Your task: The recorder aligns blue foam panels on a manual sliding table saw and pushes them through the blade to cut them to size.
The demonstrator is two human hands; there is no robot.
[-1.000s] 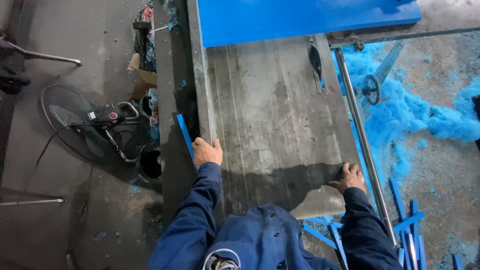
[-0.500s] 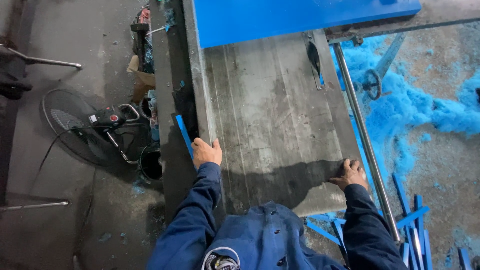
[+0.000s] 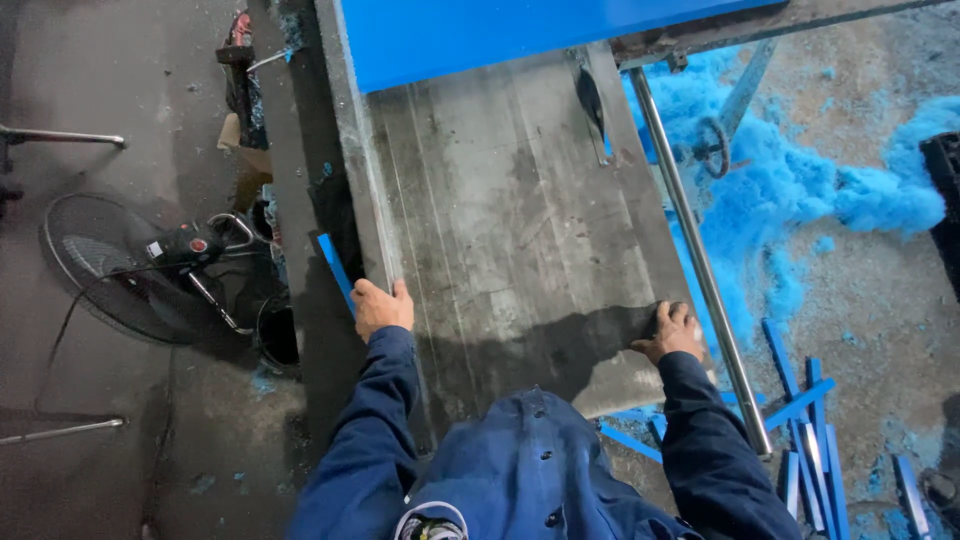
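Looking down from my head camera, I have both hands on the grey metal table [image 3: 520, 230] of a saw bench. My left hand [image 3: 382, 306] rests on the table's left edge, fingers curled over the raised rail [image 3: 362, 170] there; it grips nothing loose. My right hand [image 3: 668, 331] lies flat near the right edge, fingers spread, just beside the long steel guide rod [image 3: 690, 240]. The hands are well apart, one at each side.

The blue board [image 3: 520, 35] lies across the far end of the table, well away from both hands, its near edge straight across the bed. A dark saw blade [image 3: 591, 100] stands up in its slot just below that edge.

I judge I am pushing the sliding bed forward, carrying the board along the cut. The next move calls for steady, even pressure from both sides so the bed runs straight.

Blue sawdust [image 3: 800, 190] covers the floor at right, blue offcut strips [image 3: 810, 440] lie near my right sleeve, and a floor fan [image 3: 110, 270] lies at left.
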